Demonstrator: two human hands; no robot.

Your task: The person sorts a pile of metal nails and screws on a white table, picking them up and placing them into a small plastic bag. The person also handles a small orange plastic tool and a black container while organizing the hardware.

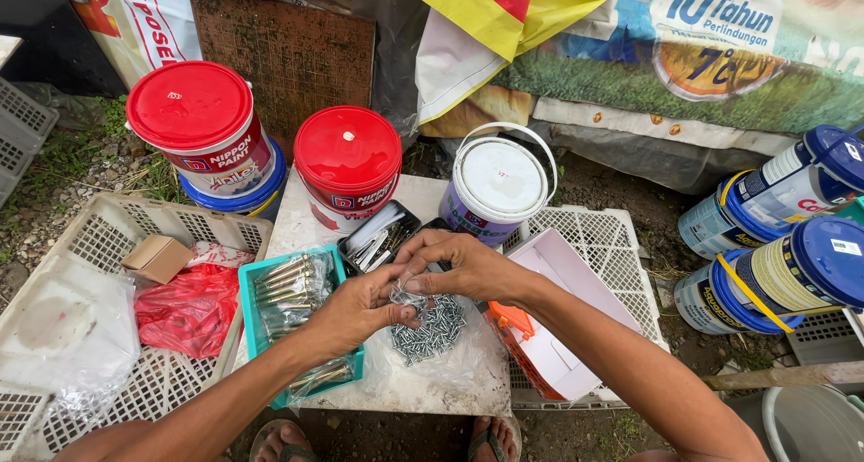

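Two red-lidded round paint buckets (189, 107) at eleven o'clock, one white-lidded purple bucket (497, 185) at twelve, three blue-lidded buckets (832, 260) at three. Three pale plastic lattice crates (117, 237), one small brown cardboard box (157, 258), one teal rectangular tray (249, 322).

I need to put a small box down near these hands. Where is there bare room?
Free patches: the slab's front right corner, beside the screw bag, and the white crate behind the cardboard box. It is crowded between the teal tray, the black tin and both hands, left and right.
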